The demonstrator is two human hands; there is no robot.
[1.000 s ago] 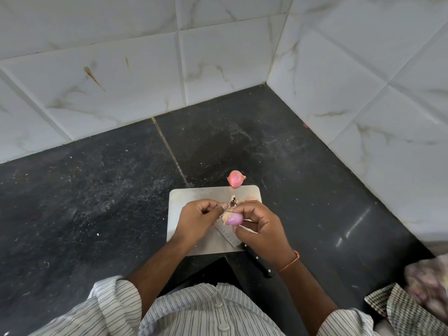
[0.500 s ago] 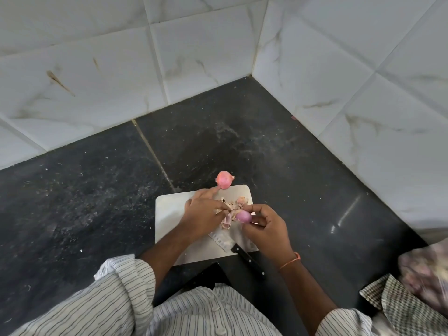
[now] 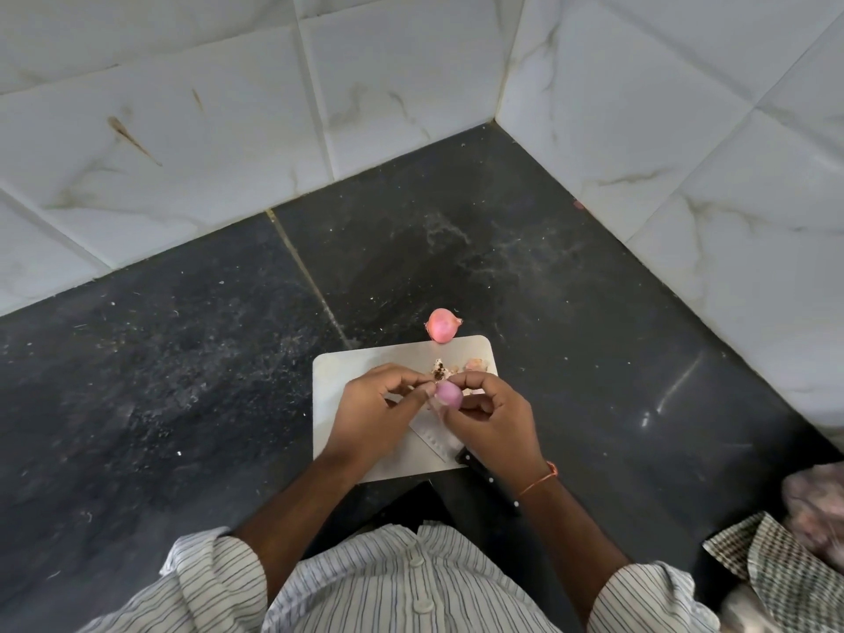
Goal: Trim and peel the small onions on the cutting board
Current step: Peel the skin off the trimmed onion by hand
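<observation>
A small purple peeled onion (image 3: 448, 394) is pinched in the fingers of my right hand (image 3: 491, 415), above a pale cutting board (image 3: 340, 376) on the dark counter. My left hand (image 3: 377, 411) touches the onion's left side with thumb and fingertips closed at it. Trimmed ends and skin scraps (image 3: 445, 368) lie on the board's far part. A second, unpeeled pink onion (image 3: 442, 325) sits at the board's far edge. A knife (image 3: 461, 454) lies on the board under my hands, its black handle pointing toward me on the right.
White marble-look tiled walls meet in a corner behind the dark stone counter (image 3: 182, 358). A checked cloth (image 3: 776, 564) and a pinkish bag (image 3: 817, 504) lie at the right near edge. My striped shirt fills the bottom of the view.
The loose skin hanging from the onion is gone from my fingers; the onion now shows clean purple. Both hands stay together over the board.
</observation>
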